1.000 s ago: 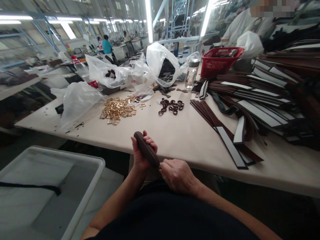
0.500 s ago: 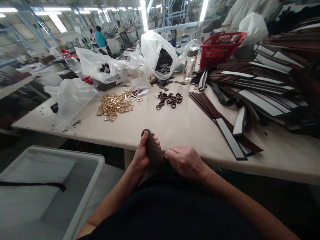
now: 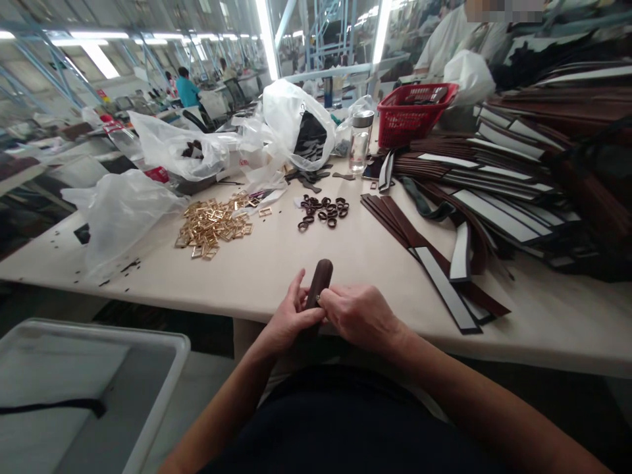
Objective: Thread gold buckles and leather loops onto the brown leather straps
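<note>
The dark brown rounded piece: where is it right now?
In the head view, the dark brown piece is just below the middle, between the left hand and the right hand, with the small brown loops beyond it on the table.

Pale table (image 3: 276,253), gold frames (image 3: 213,222), dark loops (image 3: 323,216), brown strips (image 3: 402,227), clear bottle (image 3: 360,146)

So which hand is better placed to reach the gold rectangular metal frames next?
Likely the left hand, nearer those frames than the right hand, though both touch a dark brown elongated object.
</note>
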`<control>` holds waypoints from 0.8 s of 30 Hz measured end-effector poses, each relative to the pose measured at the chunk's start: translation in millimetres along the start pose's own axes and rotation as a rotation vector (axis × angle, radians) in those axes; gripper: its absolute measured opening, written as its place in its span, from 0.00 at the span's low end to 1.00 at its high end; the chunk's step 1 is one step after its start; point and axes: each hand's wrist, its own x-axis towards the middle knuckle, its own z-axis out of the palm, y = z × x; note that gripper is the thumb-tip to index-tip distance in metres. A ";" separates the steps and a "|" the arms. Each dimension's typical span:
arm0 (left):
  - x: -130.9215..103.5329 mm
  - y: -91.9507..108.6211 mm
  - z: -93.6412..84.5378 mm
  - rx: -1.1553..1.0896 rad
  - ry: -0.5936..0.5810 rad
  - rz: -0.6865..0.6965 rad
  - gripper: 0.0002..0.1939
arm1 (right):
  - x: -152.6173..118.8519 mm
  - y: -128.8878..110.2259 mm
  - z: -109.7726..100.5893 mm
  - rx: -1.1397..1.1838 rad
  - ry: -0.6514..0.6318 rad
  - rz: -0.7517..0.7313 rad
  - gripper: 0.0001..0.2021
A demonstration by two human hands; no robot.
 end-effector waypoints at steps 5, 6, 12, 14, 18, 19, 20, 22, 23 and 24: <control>9.1 12.5 -8.4 0.147 -0.100 -0.046 0.52 | 10.4 10.9 -3.0 0.099 -0.129 0.039 0.10; 10.8 14.9 -8.8 0.200 -0.097 -0.025 0.50 | 12.7 14.4 -4.5 0.112 -0.161 0.050 0.11; 17.0 28.4 -16.9 0.662 -0.024 0.030 0.51 | 20.7 38.4 -8.1 0.038 -0.246 0.097 0.12; 16.4 32.7 -22.2 0.756 -0.047 0.023 0.50 | 22.3 47.9 -9.9 0.027 -0.238 0.155 0.12; 14.8 41.8 -29.7 0.733 -0.206 0.042 0.44 | 30.7 68.4 -19.6 0.291 -0.255 0.282 0.16; 14.8 43.9 -30.4 0.692 -0.247 0.042 0.42 | 33.6 73.3 -22.3 0.365 -0.267 0.290 0.17; 15.0 45.6 -30.8 0.655 -0.279 0.046 0.42 | 36.3 77.7 -24.5 0.427 -0.278 0.290 0.19; 15.4 47.2 -31.5 0.605 -0.320 0.057 0.43 | 40.1 84.2 -26.3 0.519 -0.291 0.262 0.21; 16.3 46.7 -32.5 0.591 -0.327 0.063 0.44 | 41.2 86.5 -25.1 0.574 -0.297 0.247 0.22; 18.5 45.3 -34.4 0.585 -0.333 0.068 0.45 | 42.4 88.8 -21.9 0.647 -0.302 0.246 0.22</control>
